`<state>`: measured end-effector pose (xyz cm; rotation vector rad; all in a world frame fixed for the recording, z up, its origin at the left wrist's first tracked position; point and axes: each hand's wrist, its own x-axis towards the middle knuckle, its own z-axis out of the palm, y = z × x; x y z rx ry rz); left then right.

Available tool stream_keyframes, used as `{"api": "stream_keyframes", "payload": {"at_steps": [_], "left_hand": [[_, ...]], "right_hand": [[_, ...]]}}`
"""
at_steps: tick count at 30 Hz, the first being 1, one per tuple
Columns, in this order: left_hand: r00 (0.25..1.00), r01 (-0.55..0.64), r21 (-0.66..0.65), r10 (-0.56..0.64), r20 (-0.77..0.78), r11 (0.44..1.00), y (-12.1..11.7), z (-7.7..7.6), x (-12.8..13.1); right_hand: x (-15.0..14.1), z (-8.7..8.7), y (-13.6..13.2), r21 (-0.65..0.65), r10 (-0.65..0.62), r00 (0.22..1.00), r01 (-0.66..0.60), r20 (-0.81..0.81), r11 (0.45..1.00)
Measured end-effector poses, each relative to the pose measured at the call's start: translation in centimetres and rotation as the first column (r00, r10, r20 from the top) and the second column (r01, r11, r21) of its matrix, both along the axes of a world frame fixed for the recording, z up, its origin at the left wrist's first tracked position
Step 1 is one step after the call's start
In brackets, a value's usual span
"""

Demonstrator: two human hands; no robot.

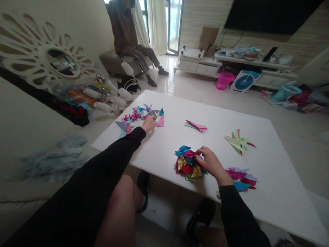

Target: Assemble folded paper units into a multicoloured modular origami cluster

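Note:
My left hand (149, 124) reaches over the far left part of the white table (174, 106), its fingers curled down beside a loose pile of folded paper pieces (134, 115) in purple, pink and blue. What those fingers hold, if anything, is hidden. A flat pink paper piece (160, 120) lies just right of them. At the near edge, my right hand (210, 160) pinches a magenta folded paper piece (189, 154) on top of a heap. Around it in that heap are blue, red, green and yellow folded pieces (196, 171).
Several flat folded papers (196, 126) lie mid-table. Pale green folded pieces (240, 141) and a purple, magenta and blue pile (240, 178) are to the right. A lamp with white shades (118, 101) stands by the left edge. A person (128, 37) sits beyond.

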<state>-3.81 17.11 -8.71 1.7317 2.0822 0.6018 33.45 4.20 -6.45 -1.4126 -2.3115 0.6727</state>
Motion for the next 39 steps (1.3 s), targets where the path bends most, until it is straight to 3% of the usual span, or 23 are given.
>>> {"api": "stream_keyframes", "payload": {"at_steps": [3,7,10,13,18,27,30,34,36,39], "left_hand": [[0.992,0.115,0.006,-0.116,0.049,0.993,-3.7,2.3,4.1],[0.913,0.362,0.141,-0.381,0.146,0.922,-9.9,5.0,10.3],[0.844,0.465,0.228,-0.506,0.176,0.855,-13.7,5.9,13.7],[0.789,0.522,0.264,-0.577,0.21,0.811,-15.4,5.8,15.2],[0.743,0.595,0.261,-0.644,0.18,0.76,-14.7,5.2,15.3],[0.735,0.618,0.226,-0.656,0.174,0.752,-13.3,4.9,15.1],[0.752,0.538,0.259,-0.596,0.28,0.802,-12.7,5.1,15.0],[0.789,0.318,0.278,-0.416,0.453,0.906,-12.1,5.5,14.8],[0.79,0.263,0.272,-0.369,0.49,0.926,-12.1,5.6,14.9],[0.831,0.268,0.264,-0.361,0.422,0.926,-12.4,5.6,14.9]], "right_hand": [[0.0,0.2,0.0,0.025,-0.002,1.0,0.003,-0.013,1.0],[-0.1,0.8,-0.2,0.084,-0.064,0.996,0.07,-0.068,0.994],[-0.4,1.3,-0.4,0.099,-0.143,0.968,0.166,-0.206,0.981],[-0.9,1.9,-0.6,0.053,-0.206,0.914,0.239,-0.35,0.97],[-1.6,2.8,-0.6,0.002,-0.119,0.906,0.131,-0.406,0.991],[-0.4,2.6,0.0,-0.005,-0.006,0.955,0.004,-0.296,1.0],[0.1,2.5,0.0,-0.052,0.014,0.973,-0.027,-0.229,0.998],[0.5,1.9,-0.2,-0.131,0.064,0.985,-0.086,-0.162,0.988],[0.5,1.4,-0.3,-0.143,0.078,0.988,-0.097,-0.131,0.985],[0.3,0.6,-0.4,-0.141,0.094,0.991,-0.107,-0.098,0.984]]}}
